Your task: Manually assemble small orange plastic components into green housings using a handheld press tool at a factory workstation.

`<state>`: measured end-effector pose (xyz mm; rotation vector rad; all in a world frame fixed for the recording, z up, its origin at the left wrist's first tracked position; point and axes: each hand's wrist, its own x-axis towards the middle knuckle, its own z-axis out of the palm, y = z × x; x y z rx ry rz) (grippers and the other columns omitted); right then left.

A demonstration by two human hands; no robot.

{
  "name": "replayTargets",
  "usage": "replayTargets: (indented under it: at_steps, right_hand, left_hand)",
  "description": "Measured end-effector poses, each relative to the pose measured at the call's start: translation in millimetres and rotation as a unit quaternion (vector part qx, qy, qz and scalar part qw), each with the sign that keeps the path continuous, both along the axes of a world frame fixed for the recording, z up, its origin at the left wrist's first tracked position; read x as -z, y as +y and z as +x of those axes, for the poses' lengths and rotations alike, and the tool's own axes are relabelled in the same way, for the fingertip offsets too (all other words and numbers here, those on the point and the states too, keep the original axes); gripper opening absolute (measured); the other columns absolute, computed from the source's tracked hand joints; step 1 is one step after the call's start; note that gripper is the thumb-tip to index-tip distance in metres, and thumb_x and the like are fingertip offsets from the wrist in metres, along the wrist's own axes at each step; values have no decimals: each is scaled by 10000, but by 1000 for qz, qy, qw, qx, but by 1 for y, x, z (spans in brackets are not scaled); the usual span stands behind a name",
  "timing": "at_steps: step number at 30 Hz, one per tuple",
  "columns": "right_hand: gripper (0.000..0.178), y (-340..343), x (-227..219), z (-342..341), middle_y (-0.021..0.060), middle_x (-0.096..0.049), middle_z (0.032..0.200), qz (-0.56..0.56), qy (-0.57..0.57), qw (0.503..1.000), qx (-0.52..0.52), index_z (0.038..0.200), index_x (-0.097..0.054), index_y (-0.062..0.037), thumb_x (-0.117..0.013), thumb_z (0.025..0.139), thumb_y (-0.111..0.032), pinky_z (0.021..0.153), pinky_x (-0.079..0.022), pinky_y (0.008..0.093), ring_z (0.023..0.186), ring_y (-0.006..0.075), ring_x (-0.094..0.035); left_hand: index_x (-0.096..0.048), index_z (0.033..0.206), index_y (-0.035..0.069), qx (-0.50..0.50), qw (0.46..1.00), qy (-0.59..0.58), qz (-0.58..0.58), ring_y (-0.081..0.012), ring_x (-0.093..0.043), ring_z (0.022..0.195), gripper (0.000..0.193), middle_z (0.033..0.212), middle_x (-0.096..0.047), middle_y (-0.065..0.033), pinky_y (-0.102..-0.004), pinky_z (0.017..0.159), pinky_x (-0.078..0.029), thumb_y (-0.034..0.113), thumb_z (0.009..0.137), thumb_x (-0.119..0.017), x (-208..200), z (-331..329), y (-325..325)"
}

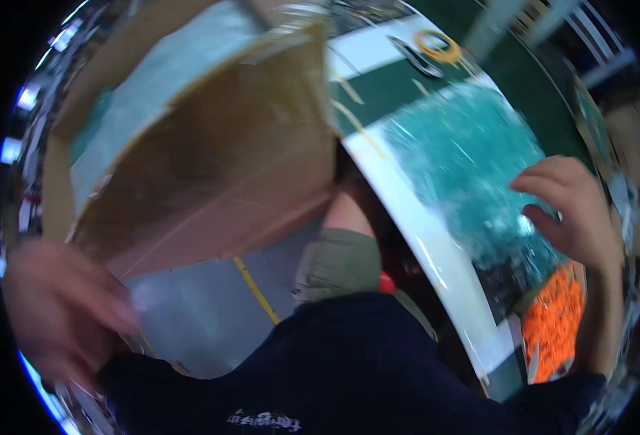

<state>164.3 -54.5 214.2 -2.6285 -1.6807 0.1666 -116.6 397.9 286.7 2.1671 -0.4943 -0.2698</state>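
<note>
My left hand (62, 304) is smeared by motion beside the lower left corner of a big cardboard box (218, 152). Its fingers are too blurred to read. Inside the box lies a pale, bluish-white sheet (175, 61), with a bit of green plastic at its left edge. On the right, my right hand (570, 206) is over the edge of a heap of clear, shiny teal plastic packaging (465, 159). Its thumb and fingers are apart, with nothing visible between them. Whether the fingertips touch the plastic I cannot tell.
The plastic lies on a white table (436, 261) with a green mat. A roll of yellow tape (438, 46) and a dark cutter (414, 56) lie at its far end. Near my right forearm, a container holds small orange pieces (552, 322). A yellow line (256, 290) crosses the grey floor.
</note>
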Motion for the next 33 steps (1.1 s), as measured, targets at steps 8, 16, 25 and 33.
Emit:
replayTargets:
  at_steps: [8,16,25,33]
  right_hand:
    - [286,259,-60,52,128,-730,1085,259,69,950,-161,1151,-699,-7,-641,896,-122,851,-550,334,919,239,-676]
    - [420,396,-14,20,95,-696,1178,-114,-120,948,-270,1266,-661,-109,-694,852,-40,886,-570,391,1012,294,-690]
    - [372,409,15,43,36,-643,1204,2,-191,895,-404,1192,-698,-201,-677,854,-47,846,-570,427,986,274,-679]
    - [196,413,0,20,29,-663,998,42,-165,894,-415,1017,-670,-103,-645,822,-98,781,-545,387,963,229,-619]
  left_hand:
    - [-418,1524,31,-403,731,128,535,-334,-479,1388,782,1518,-487,-182,-425,1136,-438,-9,778,-651,-2,55,205]
    - [-287,1572,42,-321,806,25,497,-321,-395,1448,1020,1577,-408,-156,-370,1237,-293,-113,632,-652,74,41,303]
    - [-274,1571,60,-347,762,30,546,-371,-473,1338,1009,1475,-490,-179,-390,1158,-365,-141,627,-567,78,64,291]
    - [-253,1580,99,-314,820,-27,478,-357,-498,1304,1024,1497,-464,-181,-416,1113,-396,-47,628,-602,91,43,316]
